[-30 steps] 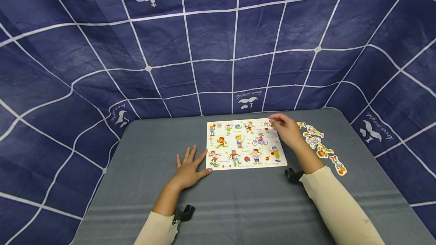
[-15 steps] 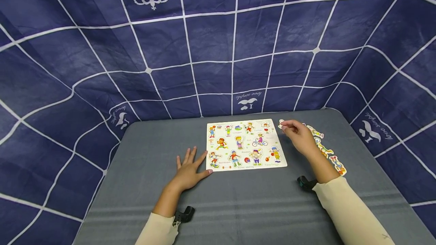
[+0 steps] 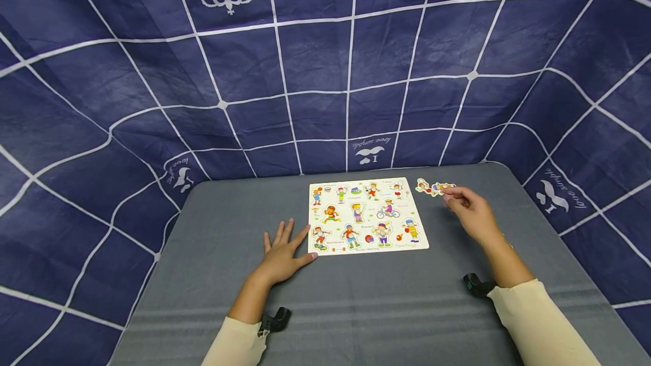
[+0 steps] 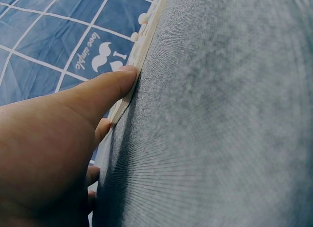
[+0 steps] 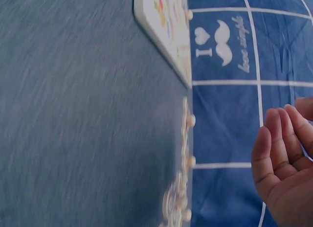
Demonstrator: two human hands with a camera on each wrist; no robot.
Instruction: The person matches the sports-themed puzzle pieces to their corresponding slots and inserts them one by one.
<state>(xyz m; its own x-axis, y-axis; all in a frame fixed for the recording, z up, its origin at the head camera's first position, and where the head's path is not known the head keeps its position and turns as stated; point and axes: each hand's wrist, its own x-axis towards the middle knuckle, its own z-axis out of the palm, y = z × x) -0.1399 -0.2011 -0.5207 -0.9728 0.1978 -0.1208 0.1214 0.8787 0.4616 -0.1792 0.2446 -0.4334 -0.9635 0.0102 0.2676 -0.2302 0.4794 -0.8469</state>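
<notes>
A white board [image 3: 368,244] printed with sports children lies on the grey table. My left hand [image 3: 278,257] rests flat at its left edge, fingers spread; in the left wrist view the thumb [image 4: 120,82] touches the board's edge. My right hand [image 3: 473,213] hovers over the loose cut-out puzzle pieces right of the board, one of which [image 3: 423,186] shows beside it. Another puzzle piece [image 3: 440,188] is right by its fingertips. In the right wrist view the fingers [image 5: 261,144] are loosely extended, nothing visible in them; the thumb-and-index tips are out of frame.
Knobbed puzzle pieces [image 5: 184,131] form a row on the table beyond the board. The right forearm covers other pieces. Blue grid-patterned cloth [image 3: 320,112] hangs behind and at both sides of the grey table [image 3: 351,304].
My right hand has moved from the board's upper right corner rightward over the loose pieces, uncovering the ones nearest the board and covering those farther right. The left hand has stayed put.
</notes>
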